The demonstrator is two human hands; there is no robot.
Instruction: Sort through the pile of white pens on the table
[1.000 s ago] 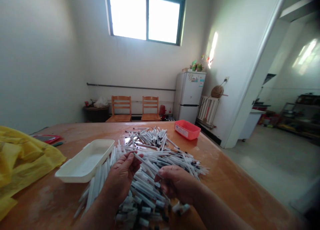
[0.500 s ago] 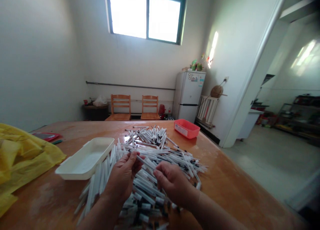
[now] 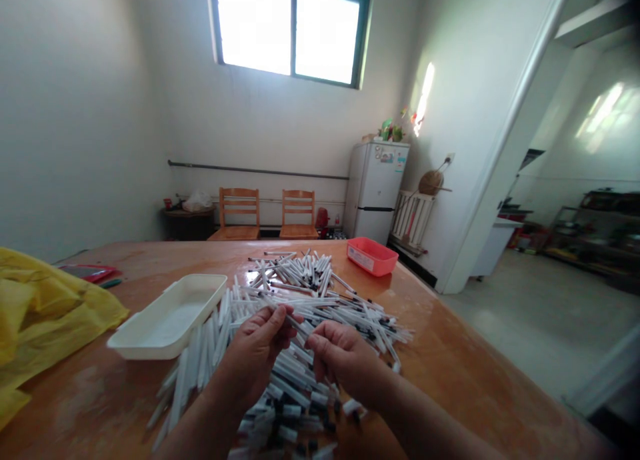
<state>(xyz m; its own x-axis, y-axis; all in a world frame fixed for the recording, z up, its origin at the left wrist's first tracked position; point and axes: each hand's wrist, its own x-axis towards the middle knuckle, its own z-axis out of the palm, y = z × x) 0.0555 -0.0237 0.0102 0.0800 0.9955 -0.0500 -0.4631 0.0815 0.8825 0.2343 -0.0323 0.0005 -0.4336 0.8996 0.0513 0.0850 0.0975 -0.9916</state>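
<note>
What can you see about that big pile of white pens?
The slim white pens lie in a big, messy crisscross heap on the orange-brown table. They look like plastic, and many show black at one end. The left hand and right hand pinch pens near the heap's middle.

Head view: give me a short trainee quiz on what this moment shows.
1. True or false: the red plastic tray rests on the wooden table.
2. Which container is nearest the left hand, above the heap of white pens? A the white plastic tray, B the red plastic tray, C the refrigerator.
3. Fill in: the yellow plastic bag lies to the person's ____ of the white plastic tray.

Key: 1 true; 2 A; 3 left.
</note>
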